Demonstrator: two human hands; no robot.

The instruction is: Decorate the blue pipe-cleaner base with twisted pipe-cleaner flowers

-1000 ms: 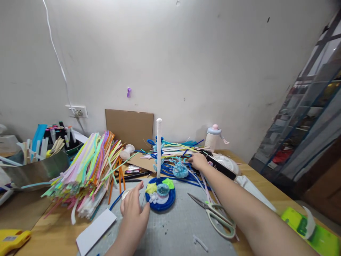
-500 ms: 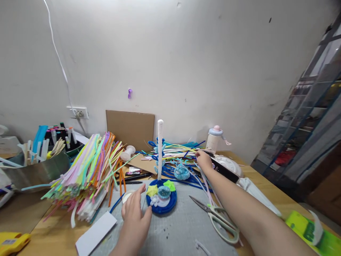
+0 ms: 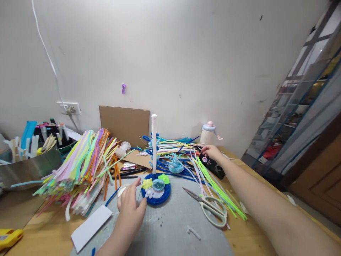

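Observation:
My left hand [image 3: 131, 204] is open over the grey mat, fingers apart, beside the left rim of a round blue base [image 3: 166, 197]. I cannot tell if it touches the rim. The base carries yellow and green stars [image 3: 164, 178], a light-blue shell-like piece [image 3: 158, 185] and an upright white fuzzy post [image 3: 154, 142]. My right hand [image 3: 212, 153] reaches far to the back right, with its fingers closed on the upper end of a flat black packet [image 3: 213, 167] bearing a round sticker. Scissors [image 3: 210, 208] and lime-green pipe cleaners [image 3: 226, 192] lie below that arm.
A large bundle of colourful pipe cleaners [image 3: 80, 167] is on the left, near a metal tub of sticks [image 3: 34, 170]. Blue fuzzy pieces [image 3: 176, 164] lie behind the base. A bottle [image 3: 207, 133] stands at the wall, and a white card [image 3: 92, 227] lies front left.
The view has swung slightly right. My right hand has shifted onto the black packet, and the lime-green pipe cleaners have come into sight. The white items beside the packet no longer show. My left hand stays put.

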